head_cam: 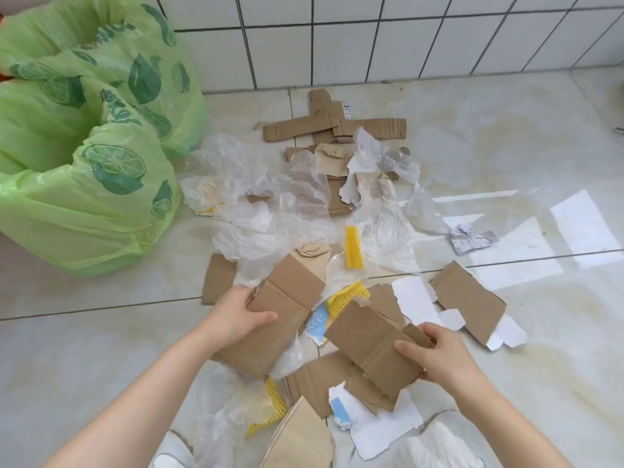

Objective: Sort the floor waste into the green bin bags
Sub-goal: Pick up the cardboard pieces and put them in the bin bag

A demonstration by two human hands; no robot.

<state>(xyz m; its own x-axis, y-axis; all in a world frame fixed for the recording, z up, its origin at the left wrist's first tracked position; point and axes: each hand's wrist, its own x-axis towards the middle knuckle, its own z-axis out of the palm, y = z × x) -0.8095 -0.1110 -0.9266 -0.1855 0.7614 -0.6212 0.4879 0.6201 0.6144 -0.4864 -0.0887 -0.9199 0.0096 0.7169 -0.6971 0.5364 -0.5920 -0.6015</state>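
I see left hand (236,315) clamping creased brown cardboard panel (280,312), thumb on top. Right hand (439,356) pinching second folded brown cardboard piece (368,346) at its near end. Both pieces held above litter at near middle of beige tiled floor (101,332). Three green lemon-print bin bags (84,163), mouths open, at floor's far-left corner by white tiled wall (371,45). Crumpled clear plastic film (256,197) lies between bags and hands. Yellow foam net scraps (353,246): three, I think; lower ones partly buried. Crumpled grey paper wad (472,239) sits apart toward right.
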